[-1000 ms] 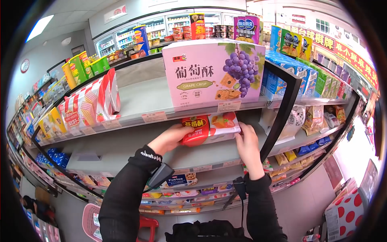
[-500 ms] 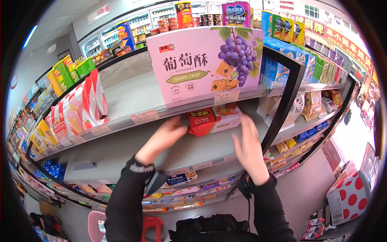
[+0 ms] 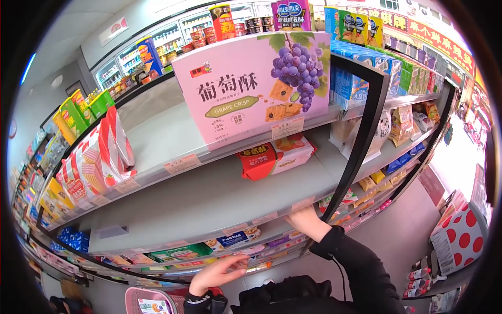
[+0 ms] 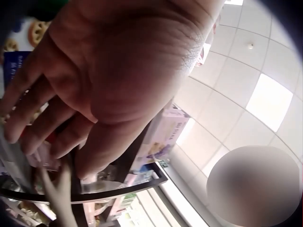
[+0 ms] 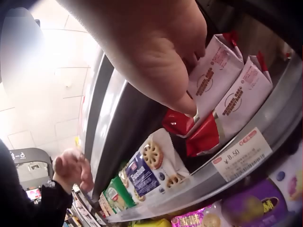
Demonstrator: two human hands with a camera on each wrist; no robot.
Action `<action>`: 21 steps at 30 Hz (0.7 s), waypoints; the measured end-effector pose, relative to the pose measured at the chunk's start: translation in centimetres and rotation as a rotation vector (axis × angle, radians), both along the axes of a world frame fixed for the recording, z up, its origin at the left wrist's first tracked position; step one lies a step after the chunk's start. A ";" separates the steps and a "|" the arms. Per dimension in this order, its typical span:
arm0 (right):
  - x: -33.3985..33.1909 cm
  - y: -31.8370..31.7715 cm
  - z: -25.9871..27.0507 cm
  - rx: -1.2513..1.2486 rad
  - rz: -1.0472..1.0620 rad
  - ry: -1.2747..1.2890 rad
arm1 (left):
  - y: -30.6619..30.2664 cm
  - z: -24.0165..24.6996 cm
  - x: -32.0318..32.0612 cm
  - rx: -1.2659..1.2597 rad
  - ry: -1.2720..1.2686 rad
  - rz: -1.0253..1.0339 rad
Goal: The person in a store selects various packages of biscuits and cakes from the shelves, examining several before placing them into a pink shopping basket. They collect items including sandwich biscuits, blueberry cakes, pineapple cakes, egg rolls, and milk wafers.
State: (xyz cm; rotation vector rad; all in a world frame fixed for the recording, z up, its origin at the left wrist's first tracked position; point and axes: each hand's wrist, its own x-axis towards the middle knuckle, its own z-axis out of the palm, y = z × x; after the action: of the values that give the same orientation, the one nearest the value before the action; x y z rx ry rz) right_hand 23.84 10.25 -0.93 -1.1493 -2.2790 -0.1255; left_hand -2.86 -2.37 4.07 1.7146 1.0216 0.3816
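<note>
My right hand (image 3: 308, 222) reaches under the front edge of the middle shelf. In the right wrist view its thumb (image 5: 182, 101) is right at a red-and-white biscuit packet (image 5: 215, 73), with the other fingers partly hidden beyond; I cannot tell whether they grip it. A second such packet (image 5: 244, 97) lies beside it. My left hand (image 3: 222, 272) hangs low in front of the shelves, holding nothing, its fingers loosely extended. A red-and-white strawberry biscuit packet (image 3: 280, 157) lies on the middle shelf, apart from both hands.
A large pink grape crisp box (image 3: 235, 99) stands on the top shelf, with striped wafer bags (image 3: 94, 157) to its left. A black frame post (image 3: 361, 136) rises near my right arm. Below my left hand sits a pink basket (image 3: 133, 298). Fustua biscuits (image 5: 154, 165) lie beside the right-hand packets.
Both hands have let go of the strawberry packet, which now lies on the middle shelf. My left hand has dropped toward the basket; the right has moved down to the shelf below.
</note>
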 end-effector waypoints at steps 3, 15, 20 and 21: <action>-0.9 1.3 -0.2 -0.014 -0.069 0.053 | 0.1 -1.0 0.3 0.043 0.062 0.054; 1.5 -0.7 -1.1 0.199 0.002 0.064 | 3.3 -6.6 5.3 -0.135 -0.382 0.269; 1.8 -1.9 -0.6 0.167 0.034 0.289 | 5.6 -6.6 7.0 -0.160 -0.467 0.385; 1.8 -2.2 -0.2 0.176 0.054 0.307 | 5.6 -6.3 7.1 -0.215 -0.525 0.426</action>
State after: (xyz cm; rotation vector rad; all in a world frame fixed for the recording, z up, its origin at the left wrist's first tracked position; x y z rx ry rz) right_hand 25.68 8.05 -1.17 -0.9443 -1.9834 -0.1173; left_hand 4.26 3.20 -2.27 1.1079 0.9823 0.9079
